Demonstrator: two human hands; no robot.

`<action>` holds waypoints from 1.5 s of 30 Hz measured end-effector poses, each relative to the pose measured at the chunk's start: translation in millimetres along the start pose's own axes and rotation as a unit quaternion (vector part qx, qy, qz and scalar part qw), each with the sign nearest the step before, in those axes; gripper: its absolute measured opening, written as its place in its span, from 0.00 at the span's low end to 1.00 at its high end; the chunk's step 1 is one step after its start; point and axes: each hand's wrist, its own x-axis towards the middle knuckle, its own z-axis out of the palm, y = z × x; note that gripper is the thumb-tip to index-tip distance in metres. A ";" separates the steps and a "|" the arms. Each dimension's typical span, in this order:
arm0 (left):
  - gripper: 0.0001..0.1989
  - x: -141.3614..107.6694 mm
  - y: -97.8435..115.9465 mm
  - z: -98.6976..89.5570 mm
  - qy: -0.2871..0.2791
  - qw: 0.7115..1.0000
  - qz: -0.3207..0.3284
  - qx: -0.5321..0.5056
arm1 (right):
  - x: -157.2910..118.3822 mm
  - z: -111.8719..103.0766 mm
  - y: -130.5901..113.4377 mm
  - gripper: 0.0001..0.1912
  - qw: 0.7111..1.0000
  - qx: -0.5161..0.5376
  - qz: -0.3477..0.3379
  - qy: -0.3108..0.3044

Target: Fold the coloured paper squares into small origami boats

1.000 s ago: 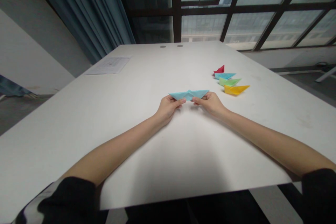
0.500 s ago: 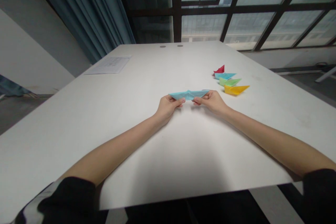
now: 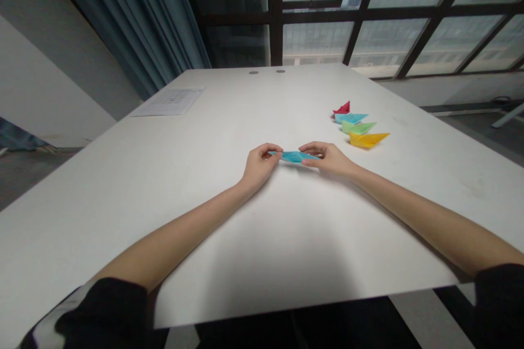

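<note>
A folded blue paper piece (image 3: pixel 293 157), long and narrow with pointed ends, is held level just above the white table (image 3: pixel 245 262), near its middle. My left hand (image 3: pixel 262 164) pinches the left end between thumb and fingers. At the other end, my right hand (image 3: pixel 327 158) has its thumb on the near side and its fingers over the far side, closed around the tip. Both tips are partly hidden by the fingers.
To the right stand folded paper boats: red (image 3: pixel 341 109), blue (image 3: pixel 351 118), green (image 3: pixel 358 127) and yellow (image 3: pixel 368 140). A printed sheet (image 3: pixel 170 102) lies at the back left. Windows and a blue curtain (image 3: pixel 135 16) are behind the table.
The blue paper has tipped over and now shows a narrower, darker face, a little lower in view. The fingers of both my hands have shifted from beneath it to its ends and far side.
</note>
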 end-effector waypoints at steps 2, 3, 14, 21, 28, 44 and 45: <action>0.07 -0.9 -1.2 -1.3 -0.002 1.000 -0.011 0.024 | 0.7 -2.7 -1.1 0.29 0.999 -0.027 -0.019 -0.008; 0.07 -1.5 -1.5 -1.9 -0.005 0.999 -0.016 0.034 | 0.9 -4.2 -2.9 0.29 0.998 -0.047 -0.029 -0.005; 0.16 -3.4 0.0 -2.2 -0.047 0.993 -0.025 0.107 | 12.7 -11.5 -46.6 0.18 0.922 -0.346 -0.144 -0.095; 0.15 -4.1 -0.1 -3.6 -0.062 0.985 -0.005 0.161 | 24.4 -3.8 -56.5 0.15 0.842 -0.499 -0.109 -0.174; 0.15 -8.7 7.8 -2.8 -0.070 0.960 0.057 0.265 | 26.7 8.9 -64.6 0.12 0.772 -0.594 -0.098 -0.203; 0.13 -7.3 6.9 1.2 -0.084 0.956 0.098 0.263 | 35.8 12.8 -68.6 0.15 0.750 -0.606 -0.104 -0.245; 0.13 -7.5 7.1 1.5 -0.086 0.955 0.095 0.267 | 36.6 12.2 -67.7 0.16 0.750 -0.602 -0.107 -0.251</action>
